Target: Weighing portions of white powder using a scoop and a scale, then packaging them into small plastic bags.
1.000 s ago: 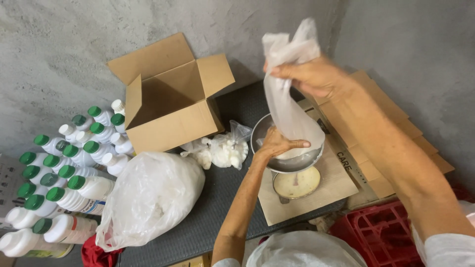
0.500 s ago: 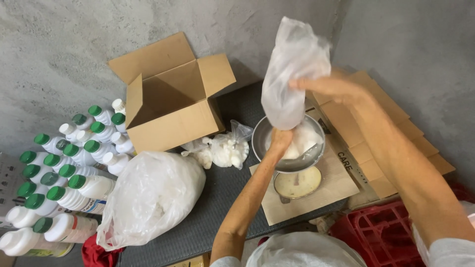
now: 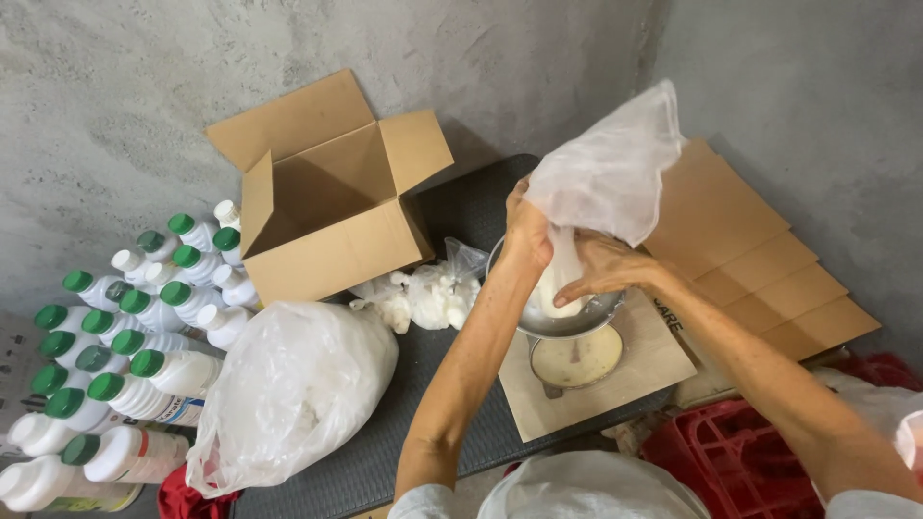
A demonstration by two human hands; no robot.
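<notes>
At your far left, white bottles point(image 3: 125, 365) with green caps stand packed together on the floor, 2 or 3 of them uncapped, and just right of them a large bulging plastic sack point(image 3: 288, 394) leans on the edge of the dark worktop point(image 3: 385, 452). Behind it sits an open cardboard box point(image 3: 327, 207), its mouth facing up and toward you, with a small heap of crumpled white bags point(image 3: 423, 293) beside it. Your left hand point(image 3: 527, 231) is closed on the near side of the thin white plastic bag point(image 3: 606, 178), pinching it at the rim of the metal bowl point(image 3: 567, 322). The bag's long axis runs steeply up and to the right: its lower end dips into the bowl, its loose upper end flares toward the wall. Your right hand point(image 3: 601, 274) grips the bag low down, fingers curled around the narrow part inside the bowl. The bowl rests on a scale with a pale dial point(image 3: 577, 360), standing on a flat cardboard sheet point(image 3: 663, 360). Further right, folded cardboard pieces point(image 3: 760, 250) lie stacked, and a red crate point(image 3: 750, 466) sits below. Compared with half a second ago, your right hand has dropped from the top of the bag down to the bowl, and the bag, then held upright and bunched, now billows and tilts rightward.
</notes>
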